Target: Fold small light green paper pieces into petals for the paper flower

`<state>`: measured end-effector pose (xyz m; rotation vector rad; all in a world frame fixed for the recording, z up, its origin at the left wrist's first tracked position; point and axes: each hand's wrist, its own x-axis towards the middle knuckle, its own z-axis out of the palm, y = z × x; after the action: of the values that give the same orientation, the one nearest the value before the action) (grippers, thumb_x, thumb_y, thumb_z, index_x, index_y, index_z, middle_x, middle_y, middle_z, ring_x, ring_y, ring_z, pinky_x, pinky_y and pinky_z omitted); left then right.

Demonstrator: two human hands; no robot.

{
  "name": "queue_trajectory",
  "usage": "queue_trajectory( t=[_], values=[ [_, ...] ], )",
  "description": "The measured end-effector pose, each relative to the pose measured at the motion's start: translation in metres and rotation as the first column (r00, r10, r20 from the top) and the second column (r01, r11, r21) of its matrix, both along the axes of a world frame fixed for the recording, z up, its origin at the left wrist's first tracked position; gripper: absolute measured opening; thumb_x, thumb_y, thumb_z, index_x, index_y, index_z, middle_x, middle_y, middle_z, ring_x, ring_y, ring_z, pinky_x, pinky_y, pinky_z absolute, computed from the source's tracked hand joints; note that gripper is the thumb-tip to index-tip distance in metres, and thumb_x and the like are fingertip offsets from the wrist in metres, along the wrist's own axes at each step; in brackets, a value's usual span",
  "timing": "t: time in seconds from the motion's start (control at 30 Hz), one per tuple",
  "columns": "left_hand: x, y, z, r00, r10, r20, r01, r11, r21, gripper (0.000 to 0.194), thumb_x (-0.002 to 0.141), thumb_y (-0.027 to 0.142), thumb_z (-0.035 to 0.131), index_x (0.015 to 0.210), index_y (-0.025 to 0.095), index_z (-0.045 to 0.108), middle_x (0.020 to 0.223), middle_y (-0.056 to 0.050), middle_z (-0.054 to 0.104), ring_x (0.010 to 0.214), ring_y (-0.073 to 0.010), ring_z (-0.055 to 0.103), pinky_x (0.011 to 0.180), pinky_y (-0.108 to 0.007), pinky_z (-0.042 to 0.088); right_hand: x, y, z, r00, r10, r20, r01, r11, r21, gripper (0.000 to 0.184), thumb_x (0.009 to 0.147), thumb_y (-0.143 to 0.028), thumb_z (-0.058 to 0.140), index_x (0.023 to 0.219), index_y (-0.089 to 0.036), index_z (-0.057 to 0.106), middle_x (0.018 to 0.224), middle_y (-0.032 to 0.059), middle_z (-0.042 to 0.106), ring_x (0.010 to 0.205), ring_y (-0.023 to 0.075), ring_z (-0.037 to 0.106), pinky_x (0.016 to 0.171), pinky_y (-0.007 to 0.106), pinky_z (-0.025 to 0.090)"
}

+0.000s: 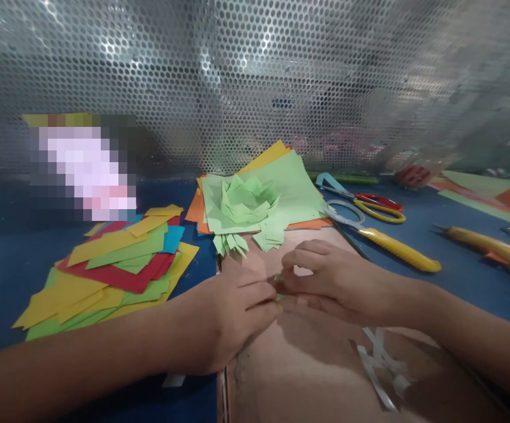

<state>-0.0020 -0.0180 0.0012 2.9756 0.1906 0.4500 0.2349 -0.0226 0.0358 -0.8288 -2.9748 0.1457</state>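
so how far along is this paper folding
The pointed light-green paper ring looks assembled, resting on a light-green paper sheet. In hand: the left hand and right hand work a small green paper piece, too hidden to judge its folds. Apparently left: the small folded green pieces lying loose before the ring, unjoined. How many more it needs, I can't tell.

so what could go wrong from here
The small green piece is mostly hidden by the fingers of the left hand and right hand, so it could crease unevenly unnoticed. A forward reach might crush the pointed green paper ring. The loose white strips beside the right arm could get swept about.
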Motion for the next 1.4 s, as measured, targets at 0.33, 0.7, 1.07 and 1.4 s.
queue_trajectory(
  t=[0.33,0.7,1.07,1.4],
  values=[
    [-0.001,0.001,0.009,0.995,0.013,-0.098,-0.036,0.97,-0.241,0.035,0.082,0.012,0.041,0.116,0.007,0.049,0.114,-0.016,0.051,0.102,-0.0248,0.049,0.09,-0.039,0.043,0.005,0.01,-0.009,0.995,-0.104,-0.004,0.103,0.984,0.147,0.03,0.092,-0.031,0.041,0.116,-0.026,0.058,0.106,0.0086,0.055,0.092,0.0236,0.048,0.078,0.039,0.036],
    [-0.002,-0.001,0.011,0.997,0.009,-0.076,-0.028,0.967,-0.254,0.035,0.084,0.011,0.041,0.117,0.005,0.045,0.118,-0.019,0.049,0.114,-0.0251,0.043,0.102,-0.04,0.035,-0.001,0.004,-0.011,0.918,-0.386,-0.093,0.354,0.902,-0.246,0.012,0.076,-0.013,0.056,0.085,-0.019,0.061,0.08,0.0011,0.063,0.067,0.0136,0.055,0.057,0.023,0.04],
    [-0.001,-0.001,0.009,0.996,0.026,-0.089,-0.045,0.975,-0.219,0.038,0.086,0.014,0.04,0.122,0.006,0.047,0.121,-0.016,0.047,0.113,-0.0237,0.042,0.103,-0.038,0.034,-0.008,0.001,-0.024,0.844,-0.427,-0.324,0.317,0.885,-0.342,0.019,0.08,-0.007,0.05,0.086,-0.02,0.062,0.085,0.0007,0.066,0.077,0.0129,0.059,0.066,0.022,0.045],
    [0.0,-0.005,0.001,0.999,0.032,-0.035,-0.035,0.996,-0.084,0.038,0.088,0.015,0.036,0.122,0.002,0.048,0.123,-0.018,0.051,0.116,-0.0261,0.044,0.102,-0.04,0.035,-0.022,-0.003,-0.035,0.578,-0.664,-0.474,0.288,0.71,-0.643,0.012,0.078,-0.021,0.058,0.088,-0.018,0.056,0.076,0.0014,0.064,0.067,0.0124,0.06,0.06,0.024,0.05]
  ],
)
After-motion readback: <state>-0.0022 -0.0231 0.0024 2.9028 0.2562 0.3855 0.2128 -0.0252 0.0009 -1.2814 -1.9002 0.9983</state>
